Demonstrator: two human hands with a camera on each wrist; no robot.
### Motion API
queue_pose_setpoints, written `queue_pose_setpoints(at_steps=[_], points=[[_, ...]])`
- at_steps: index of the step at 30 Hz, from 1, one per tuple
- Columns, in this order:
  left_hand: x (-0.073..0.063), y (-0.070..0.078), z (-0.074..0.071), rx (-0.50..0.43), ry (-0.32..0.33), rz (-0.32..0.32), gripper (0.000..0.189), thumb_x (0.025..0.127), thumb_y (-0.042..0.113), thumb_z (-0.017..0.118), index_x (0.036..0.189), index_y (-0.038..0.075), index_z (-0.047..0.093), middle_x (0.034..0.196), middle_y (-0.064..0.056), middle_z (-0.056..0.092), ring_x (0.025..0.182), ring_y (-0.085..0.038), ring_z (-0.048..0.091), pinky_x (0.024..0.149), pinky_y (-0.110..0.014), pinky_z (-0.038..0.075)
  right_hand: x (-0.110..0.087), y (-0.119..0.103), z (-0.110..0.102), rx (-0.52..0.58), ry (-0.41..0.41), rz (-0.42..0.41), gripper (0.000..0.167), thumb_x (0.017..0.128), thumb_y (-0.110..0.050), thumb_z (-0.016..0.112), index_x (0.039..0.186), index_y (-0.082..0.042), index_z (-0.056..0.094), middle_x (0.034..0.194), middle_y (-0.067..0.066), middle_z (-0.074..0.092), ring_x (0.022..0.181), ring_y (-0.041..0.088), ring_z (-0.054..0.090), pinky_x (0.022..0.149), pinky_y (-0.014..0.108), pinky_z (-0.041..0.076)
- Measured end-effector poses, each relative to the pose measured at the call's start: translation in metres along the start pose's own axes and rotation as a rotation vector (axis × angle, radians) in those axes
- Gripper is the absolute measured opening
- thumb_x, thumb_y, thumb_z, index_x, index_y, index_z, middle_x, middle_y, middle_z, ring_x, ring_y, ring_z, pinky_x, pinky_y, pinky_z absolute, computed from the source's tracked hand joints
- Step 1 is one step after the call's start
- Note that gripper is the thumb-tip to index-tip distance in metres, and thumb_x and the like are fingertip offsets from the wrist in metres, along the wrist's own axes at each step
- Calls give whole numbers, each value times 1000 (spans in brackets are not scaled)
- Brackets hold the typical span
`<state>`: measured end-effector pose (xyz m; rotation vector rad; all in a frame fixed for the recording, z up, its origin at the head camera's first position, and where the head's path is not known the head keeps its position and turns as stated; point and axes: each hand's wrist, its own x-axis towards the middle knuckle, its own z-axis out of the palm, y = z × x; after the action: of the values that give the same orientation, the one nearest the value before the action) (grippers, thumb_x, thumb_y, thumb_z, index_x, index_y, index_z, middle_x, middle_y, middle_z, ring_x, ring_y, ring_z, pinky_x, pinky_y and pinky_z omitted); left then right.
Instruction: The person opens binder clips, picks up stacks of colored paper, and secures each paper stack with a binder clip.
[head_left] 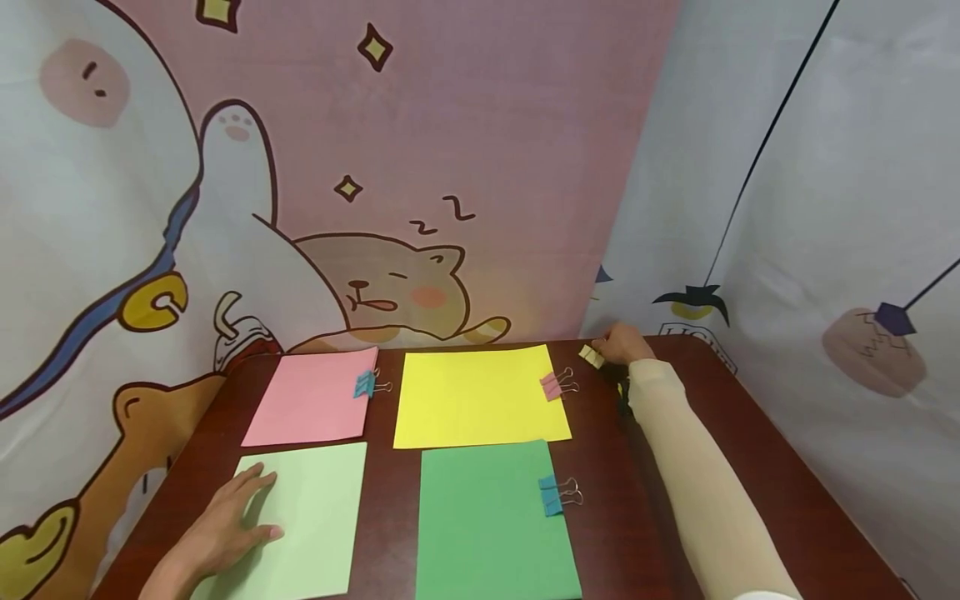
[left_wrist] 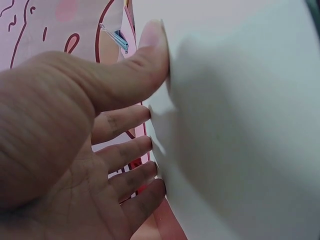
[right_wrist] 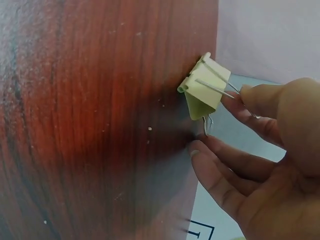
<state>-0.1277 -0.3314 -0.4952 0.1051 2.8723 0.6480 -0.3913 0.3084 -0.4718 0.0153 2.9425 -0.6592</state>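
My left hand [head_left: 228, 521] rests spread on a stack of light green paper [head_left: 318, 517] at the front left. In the left wrist view, the fingertips and thumb of my left hand [left_wrist: 65, 145] touch the pale sheet [left_wrist: 235, 125]. At the far right of the table, my right hand [head_left: 624, 343] holds a yellow binder clip [head_left: 592, 357]. The right wrist view shows the binder clip [right_wrist: 207, 87] at the fingertips of my right hand [right_wrist: 265, 145], with the thumb at one wire handle. Its body is close to the tabletop; whether it touches is unclear.
Pink paper [head_left: 311, 400] carries a blue binder clip [head_left: 365, 384]. Yellow paper [head_left: 480, 400] has a pink binder clip [head_left: 553, 387], and green paper [head_left: 491, 525] a blue binder clip [head_left: 551, 497]. A small dark item [head_left: 623, 398] is partly hidden by the right sleeve. A printed curtain [head_left: 540, 167] backs the table.
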Motion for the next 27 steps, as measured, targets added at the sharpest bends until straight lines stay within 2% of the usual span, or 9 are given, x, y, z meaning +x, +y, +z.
queue_pose_setpoints(at_steps=[5, 9, 12, 15, 22, 27], points=[[0, 1, 0, 0, 6, 6, 89, 79, 38, 86, 147, -4, 47, 157, -35, 30, 139, -58, 28, 107, -78, 30, 2, 2, -3, 12, -9, -32, 40, 102, -25, 53, 66, -11, 56, 60, -3, 44, 59, 17, 45, 54, 31, 38], [0, 0, 0, -8, 14, 8, 88, 79, 35, 86, 147, -4, 47, 157, -35, 30, 139, -57, 28, 107, -78, 30, 0, 3, -6, 45, -32, -22, 41, 100, -24, 53, 60, -16, 50, 56, -4, 41, 56, 16, 43, 52, 31, 37], [2, 1, 1, -10, 7, -9, 89, 78, 35, 87, 147, -3, 46, 157, -34, 29, 139, -58, 27, 107, -78, 30, -2, 2, -8, 73, -51, -12, 37, 100, -24, 54, 67, -9, 59, 59, -3, 45, 59, 18, 46, 54, 31, 40], [4, 3, 0, -14, -2, -28, 90, 78, 33, 88, 149, -2, 44, 157, -35, 27, 139, -58, 25, 107, -79, 30, -3, 4, -9, 97, -70, 9, 33, 101, -26, 56, 82, -2, 68, 66, -1, 51, 65, 19, 50, 58, 33, 44], [4, 7, -2, -29, -11, -69, 95, 76, 31, 89, 150, -2, 41, 155, -40, 21, 137, -62, 17, 103, -80, 31, -5, 5, -13, 169, -115, 98, 38, 95, -35, 65, 93, 3, 68, 83, 9, 64, 77, 25, 63, 65, 34, 49], [3, 10, -7, -22, -38, -165, 107, 73, 43, 90, 151, -6, 34, 150, -45, 18, 131, -63, 18, 98, -80, 36, -6, 7, -16, 243, -141, 138, 45, 86, -34, 72, 106, 6, 67, 97, 14, 64, 85, 26, 63, 73, 34, 51]])
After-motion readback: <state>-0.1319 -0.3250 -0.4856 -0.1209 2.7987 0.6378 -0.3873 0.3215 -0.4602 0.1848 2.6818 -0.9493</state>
